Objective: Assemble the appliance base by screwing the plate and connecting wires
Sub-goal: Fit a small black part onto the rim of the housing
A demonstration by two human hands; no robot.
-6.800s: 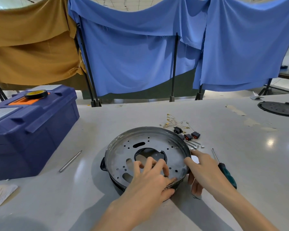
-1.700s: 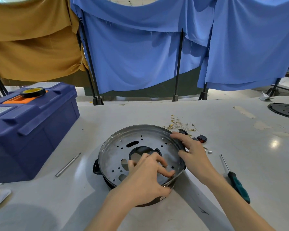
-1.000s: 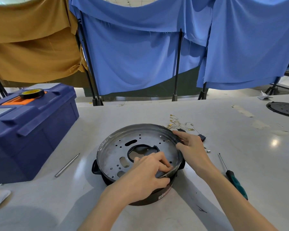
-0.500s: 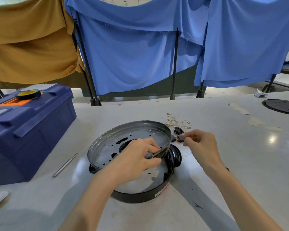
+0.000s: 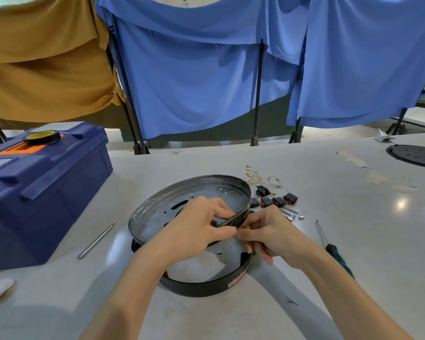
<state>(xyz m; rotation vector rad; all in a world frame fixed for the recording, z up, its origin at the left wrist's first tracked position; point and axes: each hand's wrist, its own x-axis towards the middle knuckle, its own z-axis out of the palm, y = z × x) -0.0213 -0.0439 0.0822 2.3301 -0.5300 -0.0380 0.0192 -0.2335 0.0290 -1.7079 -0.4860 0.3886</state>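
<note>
A round silver metal plate with several holes is tilted, its near right edge raised off the black ring-shaped appliance base on the white table. My left hand grips the plate's raised rim, thumb outside and fingers inside. My right hand meets it at the same rim, fingers curled at the plate's edge and the base's wall. Behind the plate lie thin wires with gold terminals and several small black and red switches. Small screws lie beside them.
A green-handled screwdriver lies right of my right arm. A metal rod lies left of the base, next to a big blue toolbox with a tape roll on top. A black round part sits far right.
The plate lay flat on the base earlier. My left hand lifted its near right edge, tilting it. My right hand left the small parts and came back to the raised rim.
</note>
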